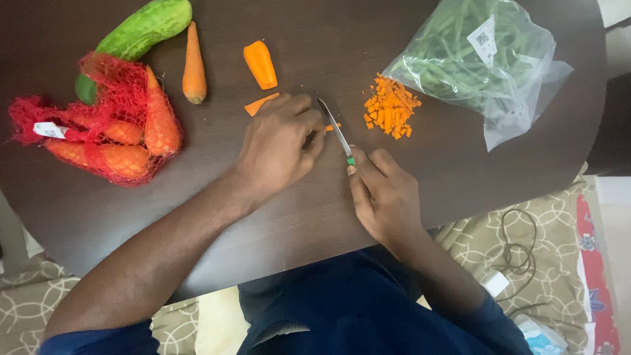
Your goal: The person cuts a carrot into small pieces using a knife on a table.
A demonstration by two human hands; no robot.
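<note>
Both forearms reach up from the lower edge over a dark brown round table [460, 171]. At about five o'clock from the table's middle, the right hand [384, 197] is clenched around the green handle of a small knife [336, 131], whose blade slants up toward eleven o'clock. At the blade's nine o'clock side, the left hand [279, 144] lies knuckles up with its fingers curled down, pressing on a carrot piece [332, 127]; only a small orange sliver of it shows between the fingertips and the blade. Just beside the left hand at eleven o'clock lies a thin carrot wedge [261, 103], and farther up sits a carrot chunk [260, 64]. At two o'clock from the knife, a heap of diced carrot [390, 108] touches the edge of a clear plastic bag of green beans [480, 62]. Toward ten o'clock, well apart from the hands, a whole carrot [193, 62] lies beside a cucumber [135, 36], and a red net bag of carrots [105, 128] rests against the cucumber's lower end.
</note>
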